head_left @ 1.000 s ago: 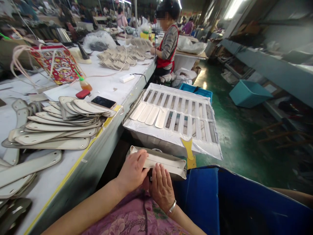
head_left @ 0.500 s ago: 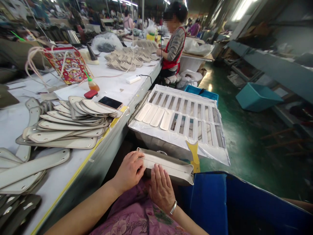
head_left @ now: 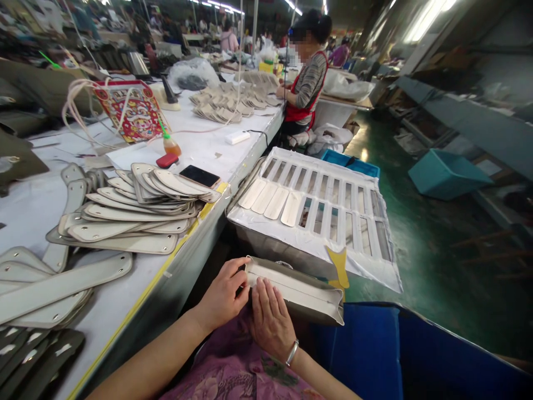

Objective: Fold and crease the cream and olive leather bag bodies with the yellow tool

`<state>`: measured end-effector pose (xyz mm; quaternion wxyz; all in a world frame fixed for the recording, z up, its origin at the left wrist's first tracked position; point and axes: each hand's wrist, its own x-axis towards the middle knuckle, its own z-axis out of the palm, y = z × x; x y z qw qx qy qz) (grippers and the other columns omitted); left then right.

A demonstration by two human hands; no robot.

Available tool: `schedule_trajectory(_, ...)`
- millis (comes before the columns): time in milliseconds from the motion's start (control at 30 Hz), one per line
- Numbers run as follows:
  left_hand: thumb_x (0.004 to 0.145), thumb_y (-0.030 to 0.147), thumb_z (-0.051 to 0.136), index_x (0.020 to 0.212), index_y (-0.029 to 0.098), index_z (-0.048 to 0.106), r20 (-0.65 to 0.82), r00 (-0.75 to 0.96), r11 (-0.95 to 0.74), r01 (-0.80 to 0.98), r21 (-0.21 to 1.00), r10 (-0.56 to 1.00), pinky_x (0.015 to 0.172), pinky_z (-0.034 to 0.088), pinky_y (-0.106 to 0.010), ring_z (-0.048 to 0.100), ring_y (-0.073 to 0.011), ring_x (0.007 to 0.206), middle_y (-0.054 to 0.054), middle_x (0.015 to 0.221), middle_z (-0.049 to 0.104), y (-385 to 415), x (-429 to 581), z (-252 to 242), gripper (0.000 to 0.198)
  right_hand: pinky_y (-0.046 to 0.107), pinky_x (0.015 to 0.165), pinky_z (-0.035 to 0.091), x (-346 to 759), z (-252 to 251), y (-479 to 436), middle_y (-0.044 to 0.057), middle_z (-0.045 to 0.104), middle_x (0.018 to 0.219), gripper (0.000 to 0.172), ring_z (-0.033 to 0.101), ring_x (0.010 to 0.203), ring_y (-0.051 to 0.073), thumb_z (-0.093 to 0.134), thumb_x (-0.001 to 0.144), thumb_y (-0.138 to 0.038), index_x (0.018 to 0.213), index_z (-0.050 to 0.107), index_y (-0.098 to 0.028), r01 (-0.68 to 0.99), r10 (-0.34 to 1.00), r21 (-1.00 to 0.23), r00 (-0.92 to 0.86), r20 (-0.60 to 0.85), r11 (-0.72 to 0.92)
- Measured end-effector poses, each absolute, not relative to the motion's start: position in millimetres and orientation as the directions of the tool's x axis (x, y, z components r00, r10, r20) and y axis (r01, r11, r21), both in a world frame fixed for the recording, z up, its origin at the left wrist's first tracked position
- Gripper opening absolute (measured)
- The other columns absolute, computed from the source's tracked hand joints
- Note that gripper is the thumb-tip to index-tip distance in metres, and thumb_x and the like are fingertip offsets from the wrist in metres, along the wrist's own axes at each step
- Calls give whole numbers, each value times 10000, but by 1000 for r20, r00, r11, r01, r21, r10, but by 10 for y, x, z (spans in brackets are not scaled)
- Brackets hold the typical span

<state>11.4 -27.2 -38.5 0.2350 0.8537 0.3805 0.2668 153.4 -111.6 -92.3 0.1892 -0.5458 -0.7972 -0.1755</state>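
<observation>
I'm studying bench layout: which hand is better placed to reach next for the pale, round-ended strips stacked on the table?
Probably the left hand: it is nearer the strips; the right hand lies farther off, flat on the pale-topped, boxy olive piece.

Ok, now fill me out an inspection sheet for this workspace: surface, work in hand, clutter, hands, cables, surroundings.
Surface: white tabletop, yellow strip along its edge.
Work in hand: pale-and-olive piece in front of the person, its pale face up.
Clutter: heaped pale strips, phone, green-tipped bottle, small red object, patterned bag.
Hands: left hand touches the piece's left end; right hand lies flat, fingertips on it.
Cables: dark cord at a white block; pale loops by the bag, can't tell whether cables.
Surroundings: white slotted rack ahead, blue bin at right, co-worker in a red apron beyond.
</observation>
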Motion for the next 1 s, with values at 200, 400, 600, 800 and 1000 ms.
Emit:
schedule_trajectory(200,797,126,482,816,183,529,263,599,-612,506,608,757,1005,373,-396,433,-208,1168,-75,1226,489,-218,99,-400,76,458,1047,276,1507,-896,-1070,216,416,1334,517,302,1276,340,482,801,-284,1233,471,-1,925,803,56,-356,478,377)
schedule_trajectory(400,741,363,642,1331,221,317,162,745,-708,510,489,648,1066,272,-446,294,-254,1295,-104,1429,292,-99,41,-336,688,440,1060,265,2090,-575,-1328,161,337,1402,571,229,1323,264,491,824,-328,1315,383,-59,965,927,-89,-210,311,248)
schedule_trajectory(600,611,435,731,1350,146,302,-53,842,-744,503,440,537,1050,300,-407,334,-267,1272,-152,1403,335,84,235,-372,902,461,1050,272,2496,-414,-1145,171,370,1380,751,311,1279,292,611,723,-496,1300,397,-66,962,980,-198,-172,98,189)
schedule_trajectory(800,577,391,752,1277,140,414,-23,856,-778,479,406,516,1017,335,-423,419,-278,1189,-144,1298,456,104,290,-335,816,446,1017,305,2318,-367,-711,173,525,1220,853,482,1110,286,632,628,-611,1247,442,-57,921,963,-290,-269,11,261)
schedule_trajectory(1000,564,391,771,1266,101,433,-84,862,-763,484,428,500,1013,341,-426,431,-288,1177,-166,1285,465,180,318,-257,831,422,943,376,2239,-378,-630,191,552,1142,852,504,1052,302,670,589,-583,1205,470,-29,921,966,-303,-257,6,247)
